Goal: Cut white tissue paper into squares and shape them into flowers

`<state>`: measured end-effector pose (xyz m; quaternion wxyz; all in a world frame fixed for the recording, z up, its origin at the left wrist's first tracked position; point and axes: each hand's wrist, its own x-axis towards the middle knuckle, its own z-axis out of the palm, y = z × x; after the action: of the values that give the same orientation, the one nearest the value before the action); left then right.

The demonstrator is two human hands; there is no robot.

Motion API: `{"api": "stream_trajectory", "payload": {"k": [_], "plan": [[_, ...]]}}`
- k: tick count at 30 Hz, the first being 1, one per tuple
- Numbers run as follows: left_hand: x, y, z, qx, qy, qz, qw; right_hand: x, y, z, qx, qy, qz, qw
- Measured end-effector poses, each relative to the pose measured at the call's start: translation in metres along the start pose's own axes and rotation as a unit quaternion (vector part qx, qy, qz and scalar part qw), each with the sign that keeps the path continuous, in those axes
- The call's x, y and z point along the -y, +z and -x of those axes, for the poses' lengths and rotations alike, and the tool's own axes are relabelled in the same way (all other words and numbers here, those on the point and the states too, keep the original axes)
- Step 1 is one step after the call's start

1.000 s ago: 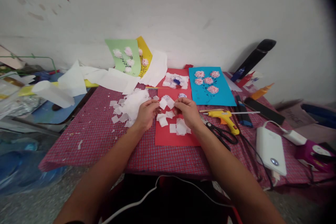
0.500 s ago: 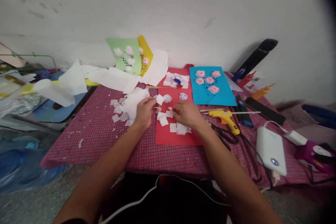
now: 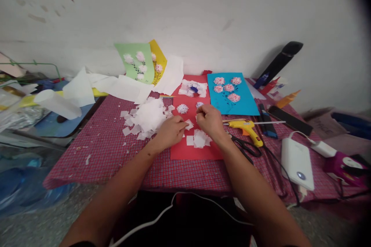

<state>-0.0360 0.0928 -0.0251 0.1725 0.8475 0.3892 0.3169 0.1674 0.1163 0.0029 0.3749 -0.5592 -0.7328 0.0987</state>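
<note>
My left hand is low over the red sheet, its fingertips pinched at the edge of a small white paper square. My right hand hovers just right of it with fingers curled together; what they hold, if anything, is hidden. Below the hands, several white squares overlap on the red sheet. Two speckled white-and-purple paper puffs lie above: the left puff shows whole, while the right puff is partly covered by my right hand. A heap of white paper squares spreads left of the sheet.
Ink-stained tissue lies at the sheet's top. A blue flower card, yellow glue gun, black scissors and white power bank are on the right. A green card leans on the wall behind white paper.
My left hand has moved right and down from beside the heap onto the red sheet. My right hand has shifted slightly up and right. Some loose squares between the hands are gone from view.
</note>
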Motion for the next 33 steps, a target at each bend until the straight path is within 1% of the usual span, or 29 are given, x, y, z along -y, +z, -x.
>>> {"api": "stream_trajectory", "payload": {"k": [2, 3, 5, 6, 8, 9, 11, 13, 15, 17, 19, 24, 29, 33], "plan": [[0.000, -0.003, -0.001, -0.021, -0.002, 0.012, 1.000, 0.000, 0.003, 0.001, -0.005, -0.014, -0.011, 1.000], [0.000, -0.005, -0.001, -0.050, -0.016, 0.031, 0.998, 0.000, 0.004, 0.001, -0.005, -0.025, -0.016, 1.000], [-0.001, -0.009, -0.003, -0.133, -0.074, 0.097, 0.984, 0.001, 0.005, 0.003, 0.015, -0.059, -0.027, 0.998], [-0.001, -0.010, -0.004, -0.169, -0.117, 0.145, 0.968, 0.002, 0.005, 0.004, 0.038, -0.081, -0.031, 0.995], [0.000, -0.010, -0.006, -0.227, -0.205, 0.248, 0.919, 0.006, 0.006, 0.007, 0.103, -0.123, -0.030, 0.987], [0.001, -0.009, -0.008, -0.250, -0.235, 0.291, 0.893, 0.008, 0.006, 0.009, 0.137, -0.141, -0.023, 0.980], [0.002, -0.007, -0.010, -0.281, -0.265, 0.352, 0.853, 0.013, 0.008, 0.013, 0.189, -0.171, -0.002, 0.967], [0.002, -0.005, -0.011, -0.293, -0.274, 0.385, 0.832, 0.016, 0.012, 0.016, 0.211, -0.197, 0.016, 0.957], [0.000, -0.004, -0.012, -0.289, -0.277, 0.398, 0.825, 0.018, 0.017, 0.018, 0.215, -0.230, 0.028, 0.949], [-0.001, -0.003, -0.012, -0.283, -0.275, 0.400, 0.827, 0.019, 0.022, 0.020, 0.211, -0.261, 0.038, 0.941], [-0.003, -0.003, -0.012, -0.280, -0.270, 0.399, 0.830, 0.019, 0.025, 0.020, 0.211, -0.276, 0.048, 0.936], [-0.003, -0.004, -0.011, -0.278, -0.266, 0.394, 0.835, 0.019, 0.026, 0.022, 0.224, -0.267, 0.057, 0.936], [-0.003, -0.004, -0.010, -0.275, -0.267, 0.387, 0.838, 0.019, 0.022, 0.020, 0.226, -0.266, 0.026, 0.937], [-0.002, -0.004, -0.010, -0.273, -0.264, 0.396, 0.836, 0.019, 0.020, 0.018, 0.225, -0.271, -0.003, 0.936]]}}
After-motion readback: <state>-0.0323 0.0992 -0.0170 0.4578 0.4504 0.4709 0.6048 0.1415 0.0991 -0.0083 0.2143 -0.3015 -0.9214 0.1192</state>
